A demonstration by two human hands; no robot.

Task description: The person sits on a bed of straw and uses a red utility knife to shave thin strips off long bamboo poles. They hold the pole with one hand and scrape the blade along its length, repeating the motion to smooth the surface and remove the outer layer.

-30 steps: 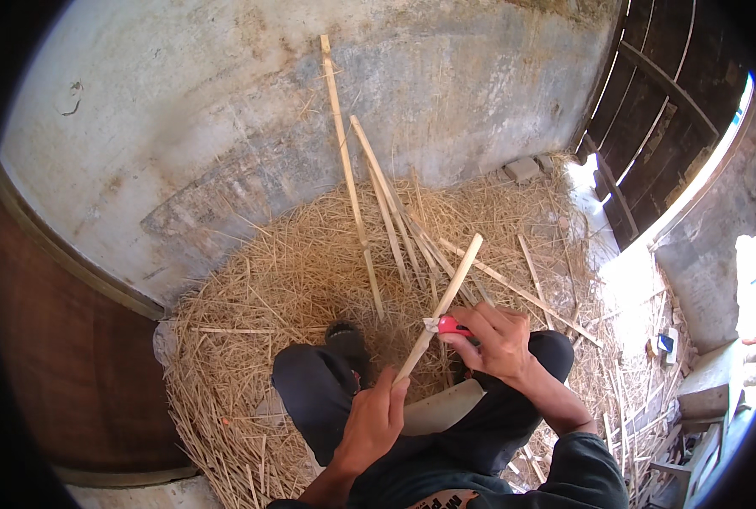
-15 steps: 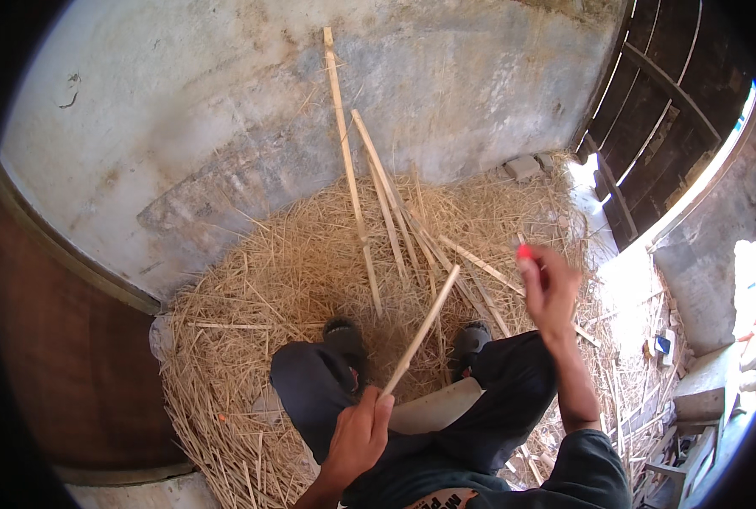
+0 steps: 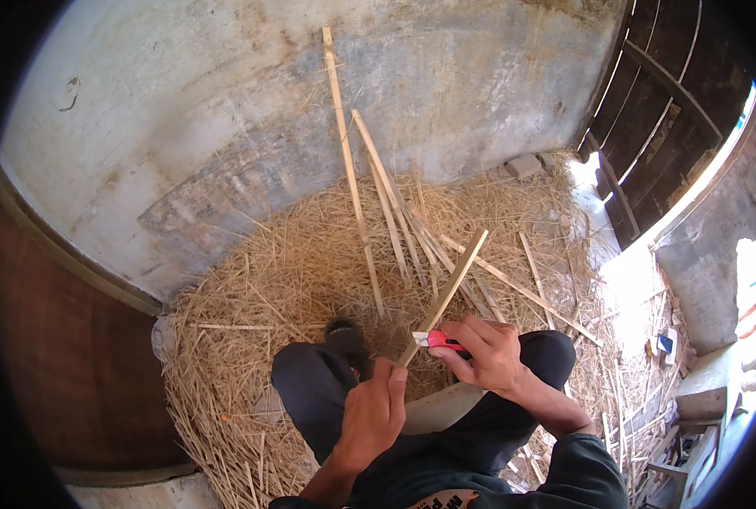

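Observation:
My left hand [image 3: 371, 416] grips the lower end of a pale bamboo strip [image 3: 456, 276], which slants up and away to the right between my knees. Closed in my right hand [image 3: 488, 349] is a red and black utility knife [image 3: 439, 339]. Its short silver blade lies against the strip, a little above my left hand. Whether the blade cuts into the strip cannot be made out.
Several long bamboo strips [image 3: 344, 153] lean on the stained wall [image 3: 225, 102] or lie on the straw and shavings [image 3: 251, 280]. A brown panel [image 3: 64, 339] stands at left, a slatted wooden door [image 3: 658, 110] at right. Brick pieces [image 3: 524, 167] lie by the wall.
My right hand has come down and left, bringing the knife onto the strip. The strip's far end has shifted up and right, and my left hand has moved slightly up.

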